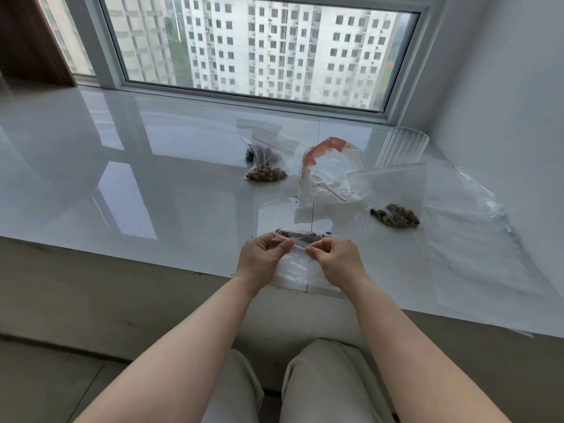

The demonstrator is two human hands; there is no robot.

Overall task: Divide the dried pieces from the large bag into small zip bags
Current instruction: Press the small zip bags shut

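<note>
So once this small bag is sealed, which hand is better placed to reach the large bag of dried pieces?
Probably the right hand. Both hands pinch the top edge of the small clear zip bag, but the large clear zip bag with dried pieces lies farther back on the right side; the left hand would have to cross over.

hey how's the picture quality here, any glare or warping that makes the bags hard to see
Head view: daylight from the window lays bright reflections across the glossy white sill; wide-angle warping curves the window frame; the small clear zip bag pinched by the left hand and right hand nearly vanishes against the white; the dark dried pieces stay readable.
</note>
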